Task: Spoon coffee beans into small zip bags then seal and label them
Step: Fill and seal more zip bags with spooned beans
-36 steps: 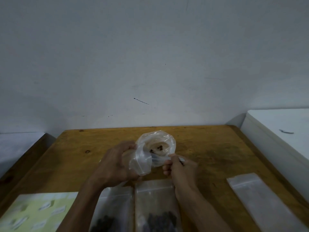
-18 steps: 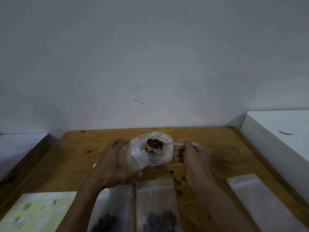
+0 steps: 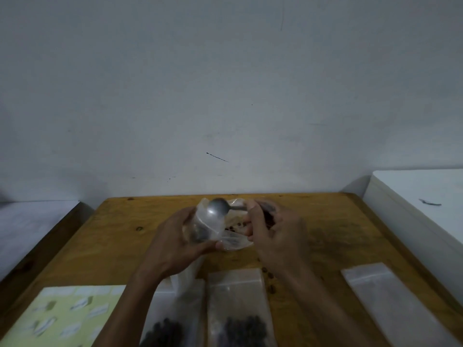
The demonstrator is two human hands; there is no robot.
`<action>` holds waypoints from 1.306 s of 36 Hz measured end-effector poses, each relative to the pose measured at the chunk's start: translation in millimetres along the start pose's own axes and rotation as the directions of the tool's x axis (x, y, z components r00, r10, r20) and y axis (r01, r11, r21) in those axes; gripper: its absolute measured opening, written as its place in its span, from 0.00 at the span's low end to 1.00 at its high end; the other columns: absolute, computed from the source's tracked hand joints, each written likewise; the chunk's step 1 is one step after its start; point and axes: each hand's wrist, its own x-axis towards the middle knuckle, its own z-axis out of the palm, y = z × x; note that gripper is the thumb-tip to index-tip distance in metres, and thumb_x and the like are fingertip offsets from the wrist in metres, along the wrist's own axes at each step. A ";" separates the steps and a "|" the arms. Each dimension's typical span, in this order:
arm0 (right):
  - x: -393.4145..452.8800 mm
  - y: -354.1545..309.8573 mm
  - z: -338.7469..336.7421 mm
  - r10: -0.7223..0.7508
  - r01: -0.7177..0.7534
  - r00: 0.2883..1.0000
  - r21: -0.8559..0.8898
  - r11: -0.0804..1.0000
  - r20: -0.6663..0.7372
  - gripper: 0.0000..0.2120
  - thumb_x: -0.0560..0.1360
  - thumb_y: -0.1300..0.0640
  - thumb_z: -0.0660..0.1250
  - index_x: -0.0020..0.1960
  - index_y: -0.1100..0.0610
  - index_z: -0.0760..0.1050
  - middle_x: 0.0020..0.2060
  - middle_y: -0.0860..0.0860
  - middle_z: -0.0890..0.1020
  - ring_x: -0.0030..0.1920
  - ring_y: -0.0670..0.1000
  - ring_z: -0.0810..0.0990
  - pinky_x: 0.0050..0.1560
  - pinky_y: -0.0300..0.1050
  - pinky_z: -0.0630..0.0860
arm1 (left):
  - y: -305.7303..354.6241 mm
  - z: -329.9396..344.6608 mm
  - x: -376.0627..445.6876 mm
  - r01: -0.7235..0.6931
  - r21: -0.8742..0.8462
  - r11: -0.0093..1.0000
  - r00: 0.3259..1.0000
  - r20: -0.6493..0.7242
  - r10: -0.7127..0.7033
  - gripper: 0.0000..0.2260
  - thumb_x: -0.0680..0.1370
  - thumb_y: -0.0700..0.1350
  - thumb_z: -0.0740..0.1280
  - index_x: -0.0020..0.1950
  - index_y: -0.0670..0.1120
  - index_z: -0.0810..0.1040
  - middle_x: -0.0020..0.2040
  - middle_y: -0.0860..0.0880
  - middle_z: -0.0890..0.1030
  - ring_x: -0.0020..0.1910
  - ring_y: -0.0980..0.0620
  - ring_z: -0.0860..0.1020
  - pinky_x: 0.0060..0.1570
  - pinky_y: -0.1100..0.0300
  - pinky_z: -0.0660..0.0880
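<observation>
On the wooden table [image 3: 120,236] lie two bean-filled zip bags [image 3: 235,311] near the front edge. Above them, the left hand [image 3: 175,244] clasps a clear plastic bag [image 3: 213,229]. The right hand [image 3: 273,229] pinches a metal spoon [image 3: 217,209], its bowl over the bag's mouth.

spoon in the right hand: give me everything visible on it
The spoon looks like dull grey metal, with a round bowl and a thin straight handle. The bowl's convex back faces the camera, turned over at the mouth of the small clear bag that the left hand holds above the table. The right hand pinches the handle, hiding most of it. No beans show on the spoon.
</observation>
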 end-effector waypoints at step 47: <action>7.1 11.3 -1.8 0.461 -0.435 0.887 0.358 0.826 0.014 0.11 0.82 0.59 0.64 0.44 0.58 0.82 0.30 0.53 0.84 0.31 0.50 0.82 0.33 0.44 0.78 | -13.4 3.3 7.2 0.051 0.026 0.998 0.996 0.074 -0.053 0.49 0.58 0.62 0.81 0.74 0.49 0.67 0.68 0.51 0.75 0.58 0.55 0.72 0.43 0.69 0.69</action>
